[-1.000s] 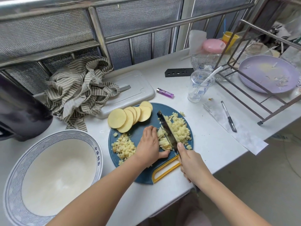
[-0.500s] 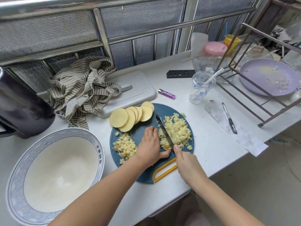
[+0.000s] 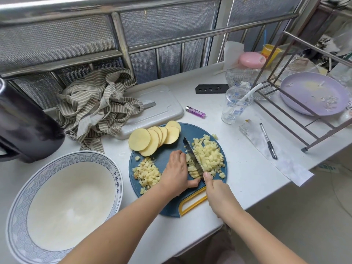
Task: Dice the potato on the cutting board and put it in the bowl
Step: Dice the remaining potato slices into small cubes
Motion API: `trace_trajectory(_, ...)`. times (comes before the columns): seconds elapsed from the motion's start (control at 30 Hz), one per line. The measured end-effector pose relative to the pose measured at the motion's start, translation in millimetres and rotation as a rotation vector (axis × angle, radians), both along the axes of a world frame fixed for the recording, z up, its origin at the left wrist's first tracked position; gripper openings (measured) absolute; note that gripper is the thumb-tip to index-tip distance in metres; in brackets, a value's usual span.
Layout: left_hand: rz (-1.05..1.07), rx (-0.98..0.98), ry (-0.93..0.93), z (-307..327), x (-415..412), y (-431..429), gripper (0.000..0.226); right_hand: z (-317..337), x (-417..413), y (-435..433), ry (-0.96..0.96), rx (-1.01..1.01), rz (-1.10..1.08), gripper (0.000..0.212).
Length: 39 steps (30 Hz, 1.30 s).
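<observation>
Two hands work on the blue cutting board [image 3: 167, 208]. The left hand [image 3: 176, 171] curls its fingers down on the potato strips [image 3: 191, 169]. The right hand [image 3: 219, 193] grips the knife [image 3: 193, 159], blade just beside the left fingers. Small potato cubes [image 3: 209, 157] lie right of them, round slices [image 3: 150, 139] beyond, the bowl [image 3: 116, 180] well left.

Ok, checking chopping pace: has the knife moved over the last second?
Yes, slightly: the knife has drawn back from the potato slices, toward the person.
</observation>
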<state>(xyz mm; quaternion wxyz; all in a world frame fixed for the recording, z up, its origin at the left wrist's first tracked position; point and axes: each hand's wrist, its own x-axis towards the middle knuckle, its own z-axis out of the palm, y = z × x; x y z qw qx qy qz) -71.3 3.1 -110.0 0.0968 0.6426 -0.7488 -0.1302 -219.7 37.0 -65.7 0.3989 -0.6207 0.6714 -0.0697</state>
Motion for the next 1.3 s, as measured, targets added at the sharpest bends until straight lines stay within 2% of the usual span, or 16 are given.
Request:
trace_trajectory(0.3,-0.008,-0.027,-0.002,-1.2,-0.4,-1.1,0.084,-13.7,2.5,1.7,0.038,0.000,-0.013,0.060)
trace_trajectory(0.77,-0.001,-0.035,0.009,-3.7,-2.5,-3.4,0.089,-15.7,-0.7,0.6,0.019,0.025,-0.046,0.061)
trace_trajectory(0.9,0.001,-0.029,0.021,-1.9,-1.8,-2.6,0.087,-8.4,-3.8,-0.6,-0.049,0.050,-0.077,0.060)
trace_trajectory(1.17,-0.004,-0.032,0.011,-1.2,-1.6,-1.7,0.088,-14.3,-8.2,8.7,-0.368,0.175,-0.270,0.056)
trace_trajectory(1.23,-0.001,-0.025,0.015,-1.3,-1.5,-2.0,0.087,-11.6,-7.1,8.7,-0.360,0.175,-0.258,0.057)
trace_trajectory(1.3,0.005,-0.023,0.024,-1.6,-2.1,-1.9,0.086,-9.3,-6.9,7.3,-0.250,0.120,-0.178,0.061)
